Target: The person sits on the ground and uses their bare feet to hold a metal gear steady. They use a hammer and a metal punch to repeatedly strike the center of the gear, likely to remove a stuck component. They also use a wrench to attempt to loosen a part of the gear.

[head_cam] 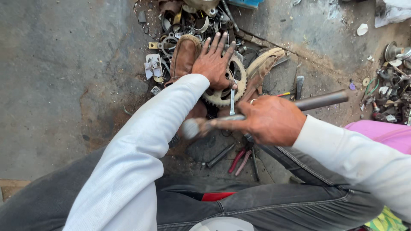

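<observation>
- Your left hand (215, 62): fingers spread, palm flat on the toothed chainring (227, 87), which lies on the concrete floor (64, 64) between your two brown shoes (185, 53).
- Your right hand (270, 119): fist clamped on a hammer (195, 127), its head blurred, just below the chainring.
- A small spanner (232, 102) stands against the chainring.
- Red-handled pliers (239, 160) lie near your knees.
- Scrap metal parts (188, 21) lie piled beyond the shoes.
</observation>
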